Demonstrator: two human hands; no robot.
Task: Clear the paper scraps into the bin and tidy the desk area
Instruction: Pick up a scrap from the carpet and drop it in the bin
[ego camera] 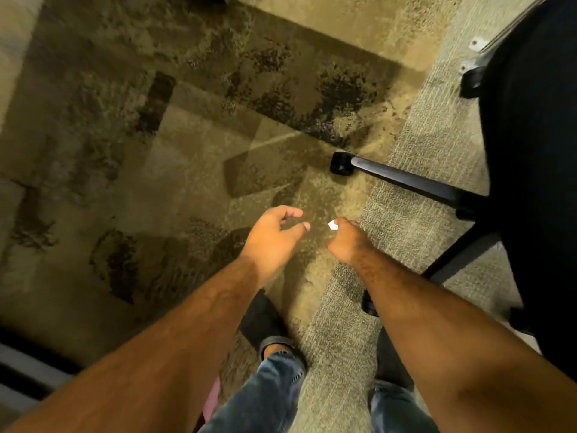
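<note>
Both my arms reach down over the floor. My right hand (345, 240) is closed around a small white paper scrap (332, 225), which pokes out past the fingertips. My left hand (274, 234) hovers just to its left, fingers curled and apart, with nothing in it. No bin and no desk are in view. No other scraps show on the floor.
A patterned brown rug (187, 120) covers the left and middle; grey carpet (406, 189) runs along the right. A black office chair (530, 167) stands at the right, one base leg and castor (342, 163) reaching toward my hands. My feet (265, 323) and jeans are below.
</note>
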